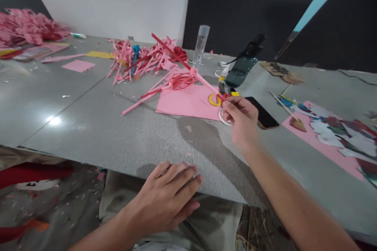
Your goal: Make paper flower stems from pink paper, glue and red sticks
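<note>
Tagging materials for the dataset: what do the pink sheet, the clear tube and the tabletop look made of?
Pink sheet: looks like matte paper or thin card, lying flat with crisp cut edges.
Clear tube: probably transparent plastic, see-through, slightly frosted; could be glass.
Tabletop: grey, finely textured with a glossy glare spot; laminate or coated board, uncertain.

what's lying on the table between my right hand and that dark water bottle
In the head view, between the right hand and the dark bottle lie scissors with yellow handles and the far corner of a black phone.
</note>
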The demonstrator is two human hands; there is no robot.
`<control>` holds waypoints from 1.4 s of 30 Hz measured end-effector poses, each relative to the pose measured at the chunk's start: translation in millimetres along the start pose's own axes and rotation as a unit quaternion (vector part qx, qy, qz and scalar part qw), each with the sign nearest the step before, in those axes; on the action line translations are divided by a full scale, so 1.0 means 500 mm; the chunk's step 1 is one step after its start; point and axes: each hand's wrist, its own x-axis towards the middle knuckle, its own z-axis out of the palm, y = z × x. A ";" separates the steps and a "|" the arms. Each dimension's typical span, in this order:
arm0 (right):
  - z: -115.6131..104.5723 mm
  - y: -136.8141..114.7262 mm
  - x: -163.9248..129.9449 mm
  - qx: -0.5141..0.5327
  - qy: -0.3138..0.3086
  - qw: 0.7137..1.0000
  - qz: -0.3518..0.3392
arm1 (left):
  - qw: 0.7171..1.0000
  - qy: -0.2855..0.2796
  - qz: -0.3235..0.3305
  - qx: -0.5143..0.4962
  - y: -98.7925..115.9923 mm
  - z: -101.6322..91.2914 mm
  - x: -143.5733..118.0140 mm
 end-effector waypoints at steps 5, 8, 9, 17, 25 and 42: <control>0.000 -0.008 -0.005 -0.010 -0.007 1.000 0.006 | 1.000 -0.001 -0.027 -0.015 -0.018 0.011 -0.013; 0.004 -0.009 -0.010 -0.029 -0.015 0.999 0.007 | 0.999 0.013 -0.037 -0.010 -0.028 0.007 -0.030; 0.006 -0.008 -0.012 -0.030 -0.019 0.999 0.008 | 0.999 0.013 -0.042 -0.004 -0.032 0.005 -0.034; 0.013 -0.004 -0.018 -0.051 -0.023 0.998 0.006 | 0.999 0.021 -0.045 0.021 -0.052 -0.013 -0.045; 0.021 -0.007 -0.026 0.012 -0.037 0.999 0.032 | 0.994 0.048 -0.075 0.059 -0.108 -0.072 -0.057; 0.057 -0.022 -0.070 0.155 -0.107 0.954 0.232 | 0.960 0.105 -0.087 -0.246 -0.290 -0.107 0.179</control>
